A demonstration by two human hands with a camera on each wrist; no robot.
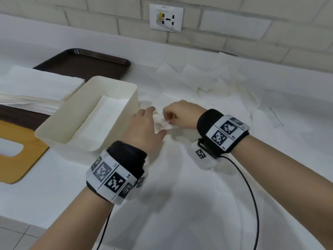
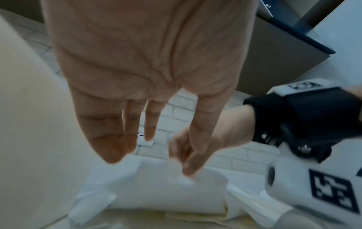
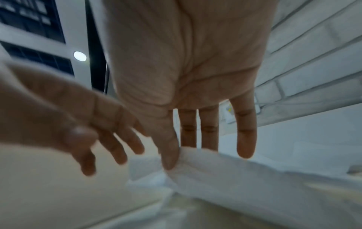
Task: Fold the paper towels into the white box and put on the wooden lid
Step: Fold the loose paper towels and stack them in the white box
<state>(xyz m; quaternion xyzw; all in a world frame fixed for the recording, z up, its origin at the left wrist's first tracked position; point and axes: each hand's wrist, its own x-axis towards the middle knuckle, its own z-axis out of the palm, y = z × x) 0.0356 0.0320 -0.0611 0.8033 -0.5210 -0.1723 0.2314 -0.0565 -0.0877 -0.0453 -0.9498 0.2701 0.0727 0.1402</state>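
Observation:
The white box stands left of centre with folded paper towels lying flat inside. Just right of it, both hands meet over a crumpled paper towel on the table. My right hand pinches a raised fold of that towel between thumb and index finger; in the right wrist view the index is hidden behind the paper. My left hand has straight fingers, and its thumb and fingertips touch the towel from above. The wooden lid, with its slot, lies flat at the far left.
A stack of unfolded towels sits on a dark brown tray behind the box. Several loose sheets lie scattered at the back right. A brick wall with a socket bounds the table. A black cable hangs from my right wrist.

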